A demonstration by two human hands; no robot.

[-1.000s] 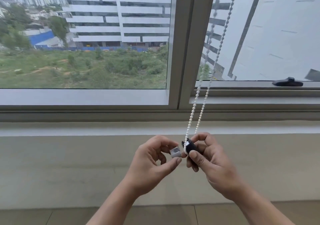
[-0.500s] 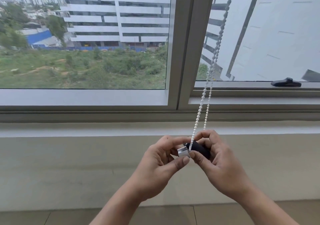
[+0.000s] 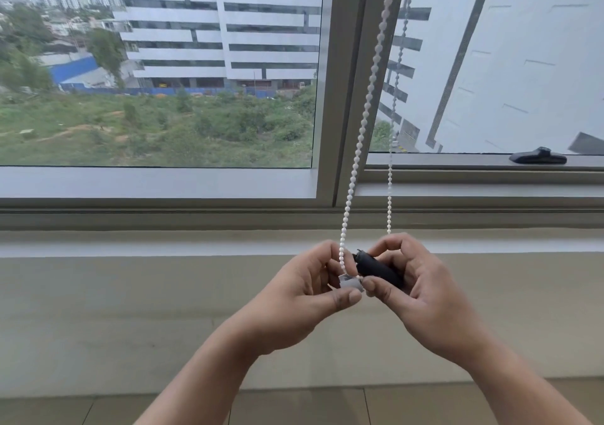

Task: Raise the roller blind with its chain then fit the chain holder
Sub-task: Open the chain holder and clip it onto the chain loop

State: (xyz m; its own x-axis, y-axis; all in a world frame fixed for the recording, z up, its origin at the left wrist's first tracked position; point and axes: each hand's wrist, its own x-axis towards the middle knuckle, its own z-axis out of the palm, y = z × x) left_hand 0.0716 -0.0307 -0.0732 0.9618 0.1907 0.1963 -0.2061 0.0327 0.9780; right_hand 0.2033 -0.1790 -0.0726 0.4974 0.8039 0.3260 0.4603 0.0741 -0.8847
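Note:
A white bead chain (image 3: 361, 130) hangs in two strands from the top of the view down to my hands, in front of the window frame. My left hand (image 3: 304, 297) pinches a small white holder piece (image 3: 350, 283) between thumb and fingers, at the left strand's lower end. My right hand (image 3: 421, 297) grips a black cylindrical holder body (image 3: 376, 269), tilted, its end touching the white piece. The right strand goes down behind my right fingers. The chain's bottom loop is hidden between the hands. The roller blind itself is out of view.
A grey window frame with a vertical mullion (image 3: 351, 81) stands behind the chain. A black window handle (image 3: 537, 156) lies on the right sash rail. A pale sill ledge (image 3: 163, 244) and beige wall run below, tiled floor (image 3: 294, 408) at the bottom.
The two chain strands have spread apart. The black body has tilted, and the white piece sits lower, under its end. Both hands have stayed close together at the same spot.

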